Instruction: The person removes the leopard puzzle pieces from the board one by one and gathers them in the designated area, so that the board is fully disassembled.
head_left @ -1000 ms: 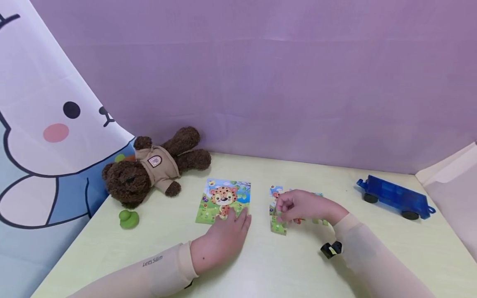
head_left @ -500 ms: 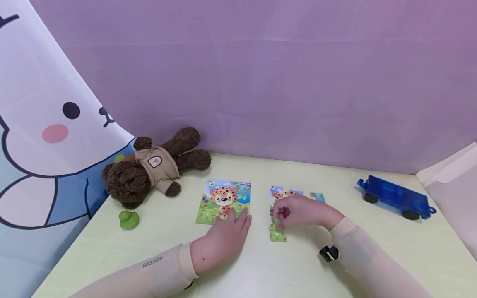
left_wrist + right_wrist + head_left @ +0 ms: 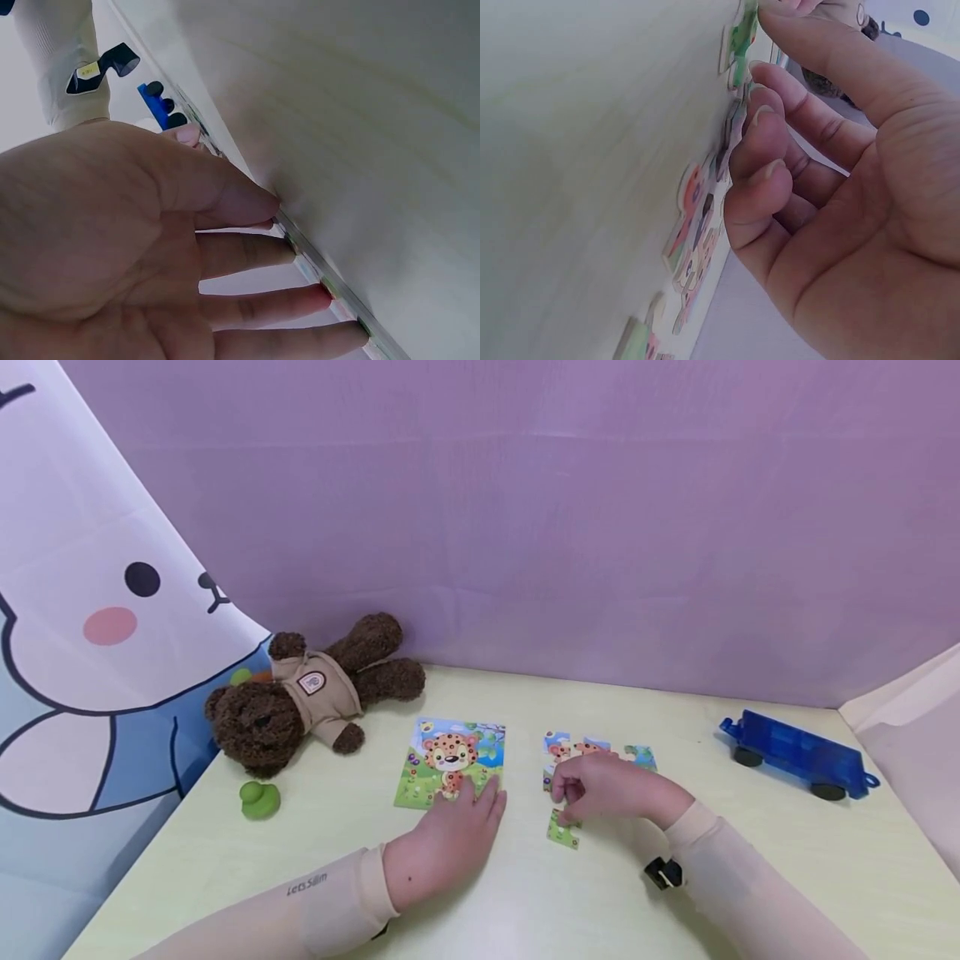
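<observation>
My left hand (image 3: 450, 843) lies with its fingers extended on the lower part of a square leopard picture board (image 3: 452, 753). Those fingertips (image 3: 315, 298) touch the board's thin edge in the left wrist view. At the right, my right hand (image 3: 617, 789) has curled fingers and holds a green puzzle piece (image 3: 562, 835) at its upper edge, with thumb and index finger close about it. That piece lies apart from the others and slightly turned. Beyond the hand are more puzzle pieces (image 3: 557, 745), partly hidden by it; several loose ones (image 3: 691, 232) appear along the tabletop in the right wrist view.
A brown teddy bear (image 3: 318, 693) lies on its back at the far left, with a small green duck (image 3: 259, 802) in front. A blue toy wagon (image 3: 798, 756) stands at the far right. Purple cloth (image 3: 525, 527) hangs behind the pale table (image 3: 487, 927).
My right hand has drawn the green puzzle piece toward the front, away from the other pieces, and the piece has turned slightly. My left hand stays in place.
</observation>
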Action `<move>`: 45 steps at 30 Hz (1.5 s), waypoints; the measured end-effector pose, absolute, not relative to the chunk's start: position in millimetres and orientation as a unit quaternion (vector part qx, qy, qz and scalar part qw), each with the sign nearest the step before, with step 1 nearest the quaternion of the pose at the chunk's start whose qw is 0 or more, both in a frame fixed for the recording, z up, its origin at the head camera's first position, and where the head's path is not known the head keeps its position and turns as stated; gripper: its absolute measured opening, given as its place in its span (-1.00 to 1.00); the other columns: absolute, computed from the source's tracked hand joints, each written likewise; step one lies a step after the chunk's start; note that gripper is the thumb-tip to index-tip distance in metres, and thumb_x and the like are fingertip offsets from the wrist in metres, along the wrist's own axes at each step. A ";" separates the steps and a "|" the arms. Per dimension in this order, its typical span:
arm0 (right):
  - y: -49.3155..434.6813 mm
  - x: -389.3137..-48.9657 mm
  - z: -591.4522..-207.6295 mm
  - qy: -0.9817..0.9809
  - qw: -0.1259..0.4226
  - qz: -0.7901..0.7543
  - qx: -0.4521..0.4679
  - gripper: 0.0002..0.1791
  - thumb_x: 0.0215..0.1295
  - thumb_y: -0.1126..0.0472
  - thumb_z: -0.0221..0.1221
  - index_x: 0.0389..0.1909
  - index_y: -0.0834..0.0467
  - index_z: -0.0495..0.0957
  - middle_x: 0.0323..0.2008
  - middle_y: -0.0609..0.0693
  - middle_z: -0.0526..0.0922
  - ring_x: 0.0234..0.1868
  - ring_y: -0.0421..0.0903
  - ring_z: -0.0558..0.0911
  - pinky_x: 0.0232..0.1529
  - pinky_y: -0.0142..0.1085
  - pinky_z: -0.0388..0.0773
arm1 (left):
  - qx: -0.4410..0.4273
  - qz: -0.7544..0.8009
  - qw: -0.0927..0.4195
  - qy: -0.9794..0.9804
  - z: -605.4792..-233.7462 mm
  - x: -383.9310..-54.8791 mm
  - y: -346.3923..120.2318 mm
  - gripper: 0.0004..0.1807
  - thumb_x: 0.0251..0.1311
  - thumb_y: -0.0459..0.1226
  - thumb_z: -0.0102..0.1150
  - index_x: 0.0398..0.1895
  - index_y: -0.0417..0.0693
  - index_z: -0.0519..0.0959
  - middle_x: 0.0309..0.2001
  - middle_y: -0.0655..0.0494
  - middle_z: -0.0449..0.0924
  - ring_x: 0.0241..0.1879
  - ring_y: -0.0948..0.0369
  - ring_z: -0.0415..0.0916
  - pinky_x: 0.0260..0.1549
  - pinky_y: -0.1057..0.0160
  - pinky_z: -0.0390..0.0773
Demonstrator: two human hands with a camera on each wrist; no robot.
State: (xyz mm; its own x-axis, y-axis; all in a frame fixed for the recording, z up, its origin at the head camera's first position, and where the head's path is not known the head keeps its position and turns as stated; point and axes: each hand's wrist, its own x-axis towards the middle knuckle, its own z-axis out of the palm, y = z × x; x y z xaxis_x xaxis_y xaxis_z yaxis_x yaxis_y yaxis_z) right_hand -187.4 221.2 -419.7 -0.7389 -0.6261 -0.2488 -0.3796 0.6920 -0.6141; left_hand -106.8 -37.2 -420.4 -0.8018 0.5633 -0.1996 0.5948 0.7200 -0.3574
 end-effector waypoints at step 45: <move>85.6 -233.1 -426.3 0.856 0.218 -0.325 -0.338 -0.81 0.44 0.09 0.38 -0.04 0.06 0.68 -0.24 -0.14 0.71 -0.23 -0.22 0.64 -0.11 -0.31 0.62 | 0.301 -0.169 0.025 0.938 -421.8 -94.1 -46.2 -0.26 0.55 0.18 0.08 0.53 -0.13 0.46 0.51 -0.06 0.47 0.38 -0.08 0.45 0.03 -0.09 0.82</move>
State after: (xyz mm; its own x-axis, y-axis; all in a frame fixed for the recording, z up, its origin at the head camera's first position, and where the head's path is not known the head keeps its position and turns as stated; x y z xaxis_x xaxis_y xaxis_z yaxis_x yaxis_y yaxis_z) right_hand -233.1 85.6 -426.3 -0.6758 -0.7210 -0.1531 -0.4377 0.5597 -0.7037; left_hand -94.1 -46.2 -421.8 -0.8174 0.5564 -0.1492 0.5735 0.7613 -0.3025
